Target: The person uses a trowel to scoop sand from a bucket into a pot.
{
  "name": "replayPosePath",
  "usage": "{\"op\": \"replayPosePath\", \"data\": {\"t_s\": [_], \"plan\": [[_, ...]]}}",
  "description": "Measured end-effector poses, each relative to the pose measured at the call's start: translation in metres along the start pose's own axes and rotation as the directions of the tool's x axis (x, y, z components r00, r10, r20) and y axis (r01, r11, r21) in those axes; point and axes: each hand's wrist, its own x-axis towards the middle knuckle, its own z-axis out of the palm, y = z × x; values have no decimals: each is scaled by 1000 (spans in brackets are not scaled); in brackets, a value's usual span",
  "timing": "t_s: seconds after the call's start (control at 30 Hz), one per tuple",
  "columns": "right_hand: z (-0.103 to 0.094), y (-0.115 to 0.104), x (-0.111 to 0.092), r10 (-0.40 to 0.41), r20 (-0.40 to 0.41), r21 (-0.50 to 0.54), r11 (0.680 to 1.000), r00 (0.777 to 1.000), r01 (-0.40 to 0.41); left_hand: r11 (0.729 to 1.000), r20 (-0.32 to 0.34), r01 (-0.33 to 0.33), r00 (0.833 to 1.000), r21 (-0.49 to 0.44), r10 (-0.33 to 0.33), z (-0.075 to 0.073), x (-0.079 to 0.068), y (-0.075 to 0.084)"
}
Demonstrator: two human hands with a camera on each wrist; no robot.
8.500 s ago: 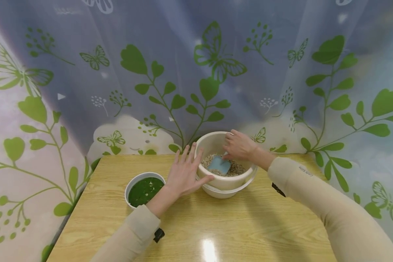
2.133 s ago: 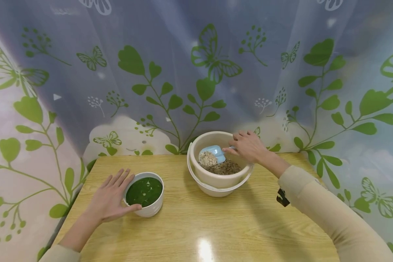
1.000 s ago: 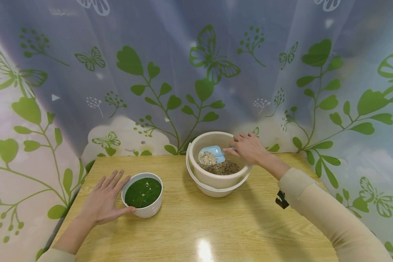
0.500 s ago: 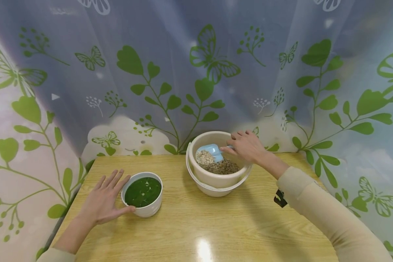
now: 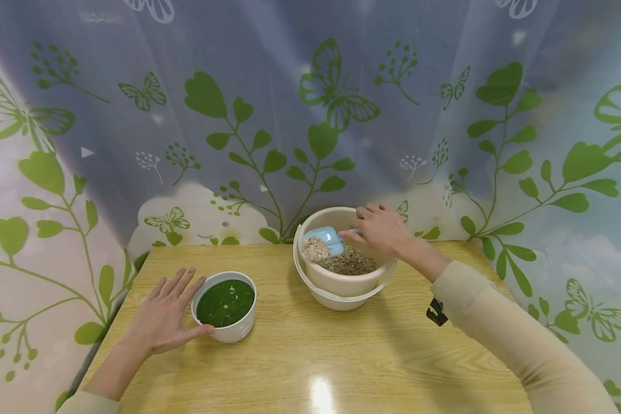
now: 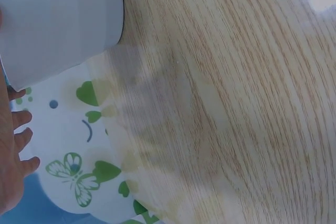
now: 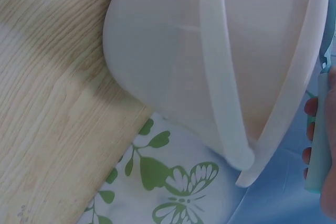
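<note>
My right hand (image 5: 383, 230) grips the handle of a light blue scoop (image 5: 323, 234), and its handle (image 7: 318, 140) shows in the right wrist view. Pale flakes (image 5: 315, 249) fill the scoop, which is held near the left rim of a cream bucket (image 5: 349, 284). Brown, grain-like bits (image 5: 351, 261) lie inside that bucket. With fingers spread straight, my left hand (image 5: 163, 319) rests against the left side of a white bowl (image 5: 236, 332), thumb along its front. Dark green contents (image 5: 226, 303) with small pale specks fill the bowl.
The bucket's white carrying handle (image 7: 218, 72) hangs down its outside. Both containers stand on a wood-grain table (image 5: 290, 356), the bowl left of the bucket. A curtain (image 5: 269, 115) printed with leaves and butterflies hangs right behind the table's back edge.
Earlier my left hand lay at the bucket and the scoop sat in the grains. My left hand is now at the bowl; the scoop has risen with flakes and lately shifted left.
</note>
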Motion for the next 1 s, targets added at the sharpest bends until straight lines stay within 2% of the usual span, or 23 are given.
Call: {"op": "replayPosePath", "data": {"t_s": [0.2, 0.5, 0.77, 1.0], "plan": [[-7, -12, 5, -6, 41, 23, 1000, 999, 5, 1000, -11, -4, 1000, 3, 4, 0, 0, 0], [-8, -30, 13, -60, -49, 5, 998, 997, 60, 1000, -39, -14, 999, -5, 13, 3, 0, 0], [-10, -44, 21, -50, 2, 5, 999, 999, 50, 1000, -4, -7, 1000, -8, 7, 0, 1, 1], [-10, -61, 29, -55, 21, 26, 998, 998, 54, 1000, -13, -4, 1000, -9, 4, -2, 1, 2]]}}
